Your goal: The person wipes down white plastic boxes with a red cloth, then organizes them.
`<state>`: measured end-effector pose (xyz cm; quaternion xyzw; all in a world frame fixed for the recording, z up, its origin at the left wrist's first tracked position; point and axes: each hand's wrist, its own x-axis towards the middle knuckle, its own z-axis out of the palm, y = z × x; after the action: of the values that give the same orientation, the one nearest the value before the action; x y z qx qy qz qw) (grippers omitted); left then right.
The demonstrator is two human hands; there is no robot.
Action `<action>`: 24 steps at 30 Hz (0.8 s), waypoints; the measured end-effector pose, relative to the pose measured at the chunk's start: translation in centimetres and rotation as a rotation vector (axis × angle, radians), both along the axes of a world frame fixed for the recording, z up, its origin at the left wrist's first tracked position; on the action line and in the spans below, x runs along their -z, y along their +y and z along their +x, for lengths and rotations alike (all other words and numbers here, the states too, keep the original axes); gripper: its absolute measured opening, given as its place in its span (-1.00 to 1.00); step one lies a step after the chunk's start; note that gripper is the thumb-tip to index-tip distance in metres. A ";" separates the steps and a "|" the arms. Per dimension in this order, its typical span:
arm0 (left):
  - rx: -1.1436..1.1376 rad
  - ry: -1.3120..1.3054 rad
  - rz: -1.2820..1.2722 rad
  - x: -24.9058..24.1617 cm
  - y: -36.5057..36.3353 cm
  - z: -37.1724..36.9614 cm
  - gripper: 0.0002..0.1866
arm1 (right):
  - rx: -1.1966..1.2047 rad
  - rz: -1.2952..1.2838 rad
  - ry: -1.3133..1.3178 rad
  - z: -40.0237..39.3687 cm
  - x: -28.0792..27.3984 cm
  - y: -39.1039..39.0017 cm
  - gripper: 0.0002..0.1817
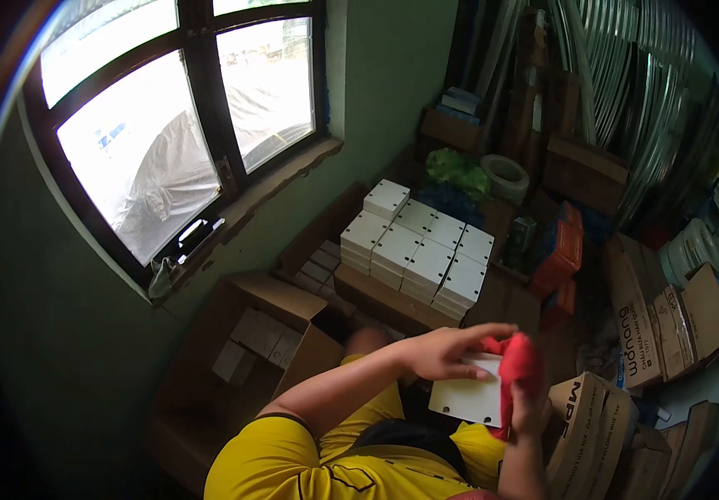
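My left hand (449, 350) is closed on the upper edge of a white square box (466, 398) with small dark holes near its corners. It is held tilted above my lap. From the other side, my right hand (529, 408) grips a red cloth (521, 365) that is pressed against the box's right edge. The cloth hides part of that edge and some of my fingers. In front of me, similar white boxes (416, 246) are stacked in rows on a cardboard carton (368, 293), with one box (387, 198) on top at the back left.
An open carton (184, 392) on my left contains several white boxes. Printed cartons (589, 433) stand to my right, near an orange-red container (561, 250). Tape-like rolls (504, 177), a green plastic bag (458, 171) and long pale strips (626, 83) are farther back. A window (201, 33) is at the left.
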<state>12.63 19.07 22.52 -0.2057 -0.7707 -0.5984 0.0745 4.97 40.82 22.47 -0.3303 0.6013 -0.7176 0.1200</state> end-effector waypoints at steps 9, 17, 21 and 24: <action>-0.035 -0.123 -0.188 -2.0 0.2 -0.3 -0.13 | 0.015 0.126 -0.083 0.2 -0.4 1.6 -0.19; 0.003 -0.171 -0.402 -3.6 1.5 -0.6 -0.11 | -0.062 0.101 -0.182 -1.2 1.0 0.9 -0.31; -0.201 0.100 -0.192 1.4 2.0 -2.6 -0.18 | -0.047 0.101 -0.167 -2.5 1.2 2.5 -0.30; -0.373 0.023 0.271 2.9 3.0 -2.6 -0.24 | 0.144 -0.009 -0.019 -5.6 4.5 4.1 -0.31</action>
<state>9.99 22.11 19.61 -0.0545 -0.7070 -0.6700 0.2199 -0.61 44.93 17.98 -0.2799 0.6191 -0.7302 0.0721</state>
